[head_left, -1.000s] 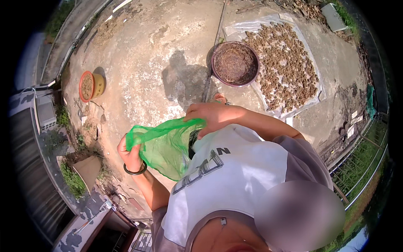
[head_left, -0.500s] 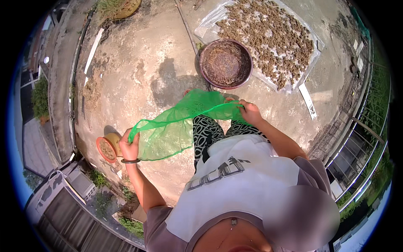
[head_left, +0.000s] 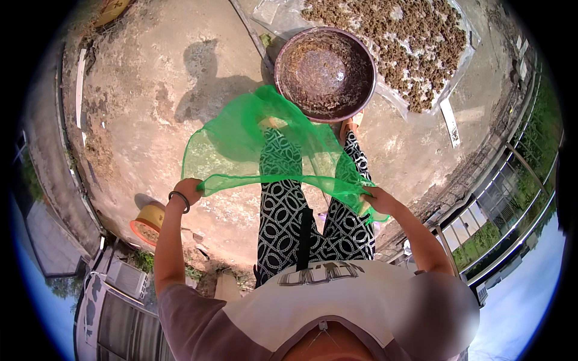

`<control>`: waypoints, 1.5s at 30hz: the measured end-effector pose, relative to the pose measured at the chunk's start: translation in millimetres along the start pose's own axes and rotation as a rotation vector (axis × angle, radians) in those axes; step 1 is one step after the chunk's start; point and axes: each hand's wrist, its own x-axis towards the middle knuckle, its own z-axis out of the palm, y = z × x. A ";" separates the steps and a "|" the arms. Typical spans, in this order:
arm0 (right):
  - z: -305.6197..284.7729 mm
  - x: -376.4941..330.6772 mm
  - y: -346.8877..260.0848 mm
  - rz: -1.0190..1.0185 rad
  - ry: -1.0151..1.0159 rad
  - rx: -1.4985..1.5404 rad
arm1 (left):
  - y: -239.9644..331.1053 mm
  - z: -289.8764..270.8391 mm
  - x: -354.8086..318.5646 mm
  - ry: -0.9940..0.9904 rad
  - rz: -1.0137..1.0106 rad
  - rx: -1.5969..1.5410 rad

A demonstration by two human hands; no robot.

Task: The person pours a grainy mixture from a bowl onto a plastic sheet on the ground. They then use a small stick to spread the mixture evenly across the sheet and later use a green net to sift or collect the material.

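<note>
A thin green mesh bag (head_left: 253, 147) is stretched wide in front of my legs. My left hand (head_left: 188, 191), with a dark bangle on the wrist, grips its left edge. My right hand (head_left: 377, 199) grips its right edge. The mesh hangs between them over my black-and-white patterned trousers (head_left: 289, 210). Just beyond the bag a round brown metal basin (head_left: 326, 72) with crumbly residue sits on the concrete roof floor (head_left: 150, 102).
Brown clumps (head_left: 397, 42) are spread on a clear plastic sheet at the upper right, behind the basin. A small orange-rimmed pot (head_left: 148, 222) stands by the roof edge at lower left. A railing (head_left: 500, 198) runs along the right edge.
My hands have pulled the green mesh bag from a bunched bundle out into a wide open sheet. The view has swung so the basin lies directly ahead.
</note>
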 end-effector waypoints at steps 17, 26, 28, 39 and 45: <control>-272.3 339.0 250.8 0.097 1.207 0.021 | 291.4 -251.8 492.8 1.331 0.341 0.274; -312.6 504.5 298.9 0.203 1.039 0.326 | 244.5 -285.3 694.9 1.091 -0.107 -0.033; -280.9 494.4 330.1 0.193 0.852 0.044 | 308.3 -239.9 681.2 0.865 -0.026 -0.162; -220.7 497.0 327.2 0.329 1.400 -0.285 | 275.6 -123.4 660.3 0.812 0.075 -0.291; -191.8 514.8 348.3 0.223 0.674 0.526 | 237.2 -68.3 647.2 0.512 -0.186 -0.491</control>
